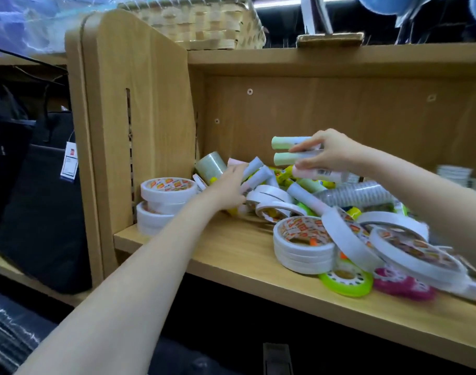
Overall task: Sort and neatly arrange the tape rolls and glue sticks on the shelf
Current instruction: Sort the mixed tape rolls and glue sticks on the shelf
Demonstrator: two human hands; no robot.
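Wood-grain laminate forms the shelf (231, 247), a box-like bay with a side panel at the left end and a back wall with screw heads. Right hand (333, 155) is raised above the pile near the back wall, fingers curled round 3 glue sticks (291, 151) held horizontally: 2 with pale green caps pointing toward the left end, stacked one above the other, and 1 with a pink cap just below them. Left hand (226, 189) reaches into the loose heap of glue sticks (256, 173) near the back left corner, fingers extended and touching the sticks; motion blur hides whether any stick is pinched. At the left end, against the side panel, 2 white tape rolls (166, 201) lie flat, one stacked on the other. A clear tape roll (211, 165) stands tilted in the back left corner. Toward the front edge, right of centre, a stack of white tape rolls (303, 247) lies flat, with further white rolls leaning on it from the right. A green tape roll (345, 281) and a pink tape roll (402, 286) lie flat at the front edge, partly under the white rolls. A stack of clear plastic cups (356, 196) lies on its side behind the pile. A woven basket (204, 20) sits on top of the shelf unit, and a dark bag (42, 212) with a tag hangs beyond the left end.
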